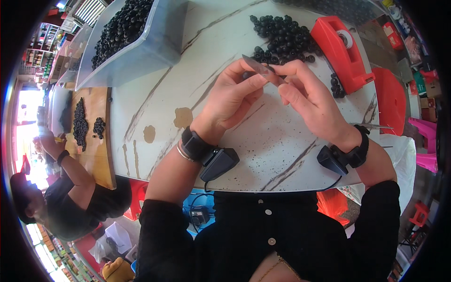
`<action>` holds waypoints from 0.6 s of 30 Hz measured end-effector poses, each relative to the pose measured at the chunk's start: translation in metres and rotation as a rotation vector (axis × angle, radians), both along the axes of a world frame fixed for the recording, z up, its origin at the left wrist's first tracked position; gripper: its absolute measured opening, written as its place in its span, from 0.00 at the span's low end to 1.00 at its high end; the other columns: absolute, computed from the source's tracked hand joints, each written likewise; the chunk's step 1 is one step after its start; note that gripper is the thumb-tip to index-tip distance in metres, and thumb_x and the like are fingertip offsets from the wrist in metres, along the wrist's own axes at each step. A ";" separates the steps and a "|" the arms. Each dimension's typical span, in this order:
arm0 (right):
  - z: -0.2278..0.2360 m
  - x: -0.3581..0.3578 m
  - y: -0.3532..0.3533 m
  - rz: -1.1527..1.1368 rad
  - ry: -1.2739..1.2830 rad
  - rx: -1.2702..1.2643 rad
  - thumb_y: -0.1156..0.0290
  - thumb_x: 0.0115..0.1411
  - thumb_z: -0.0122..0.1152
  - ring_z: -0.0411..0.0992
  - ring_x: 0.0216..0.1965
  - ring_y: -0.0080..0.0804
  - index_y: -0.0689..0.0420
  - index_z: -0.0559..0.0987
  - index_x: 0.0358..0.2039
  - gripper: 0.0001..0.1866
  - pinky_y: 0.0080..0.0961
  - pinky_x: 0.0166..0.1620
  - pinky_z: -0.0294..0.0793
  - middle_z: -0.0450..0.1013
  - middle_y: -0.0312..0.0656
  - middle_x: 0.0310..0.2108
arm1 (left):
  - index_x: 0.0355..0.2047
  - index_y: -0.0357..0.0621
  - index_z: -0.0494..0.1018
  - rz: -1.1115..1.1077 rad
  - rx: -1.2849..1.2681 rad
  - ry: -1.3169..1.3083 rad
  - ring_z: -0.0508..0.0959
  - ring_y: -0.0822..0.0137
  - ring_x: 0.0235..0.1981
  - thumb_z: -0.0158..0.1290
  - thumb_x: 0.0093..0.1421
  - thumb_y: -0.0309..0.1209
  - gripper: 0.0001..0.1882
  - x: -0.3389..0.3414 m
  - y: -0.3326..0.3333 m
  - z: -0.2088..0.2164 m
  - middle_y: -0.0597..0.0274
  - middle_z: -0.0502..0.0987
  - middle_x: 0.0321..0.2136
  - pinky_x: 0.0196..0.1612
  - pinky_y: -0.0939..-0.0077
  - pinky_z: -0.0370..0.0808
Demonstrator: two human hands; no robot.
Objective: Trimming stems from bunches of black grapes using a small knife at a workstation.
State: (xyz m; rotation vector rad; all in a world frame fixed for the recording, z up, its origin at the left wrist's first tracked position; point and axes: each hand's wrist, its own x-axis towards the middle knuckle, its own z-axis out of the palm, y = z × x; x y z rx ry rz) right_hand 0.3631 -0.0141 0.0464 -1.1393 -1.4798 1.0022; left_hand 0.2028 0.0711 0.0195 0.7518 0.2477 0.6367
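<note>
Pinching a thin blade (260, 69) between both hands at upper centre of the frame, you are closing your left hand (233, 96) and right hand (307, 96) together on it above the surface (155, 101). Black beads (282, 40) are lying just beyond, beside a red tape dispenser (340, 49).

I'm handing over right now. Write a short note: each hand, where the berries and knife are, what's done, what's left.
Left hand: raised over the marble table, fingers pinching a dark berry.
Right hand: holds a small knife, blade against that berry.
Loose pile of dark berries lies just beyond the hands; a clear bin full of more sits far left. Red tape dispenser to the right.
Done: cannot tell how many berries are already cut.
Left: the berry in hand; the pile and bin look untouched.
</note>
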 end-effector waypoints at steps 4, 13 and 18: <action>0.005 0.002 0.000 0.036 -0.057 -0.105 0.71 0.61 0.44 0.60 0.28 0.16 0.60 0.65 0.46 0.13 0.13 0.34 0.61 0.63 0.31 0.28 | 0.31 0.43 0.69 -0.001 -0.030 0.012 0.72 0.72 0.34 0.50 0.55 0.21 0.04 -0.001 0.002 -0.001 0.59 0.74 0.33 0.31 0.87 0.66; 0.008 0.002 0.002 0.065 0.292 -0.298 0.65 0.63 0.41 0.54 0.19 0.10 0.58 0.64 0.45 0.14 0.06 0.21 0.52 0.62 0.30 0.24 | 0.34 0.44 0.70 0.008 -0.066 0.038 0.65 0.82 0.24 0.51 0.55 0.22 0.06 0.000 0.002 -0.002 0.62 0.74 0.31 0.25 0.90 0.61; 0.006 0.002 0.003 0.041 0.400 -0.384 0.61 0.62 0.44 0.51 0.17 0.08 0.58 0.64 0.43 0.15 0.07 0.19 0.49 0.61 0.28 0.23 | 0.33 0.43 0.70 -0.020 -0.035 0.055 0.65 0.82 0.24 0.52 0.54 0.22 0.06 0.000 -0.003 0.000 0.63 0.74 0.31 0.25 0.90 0.61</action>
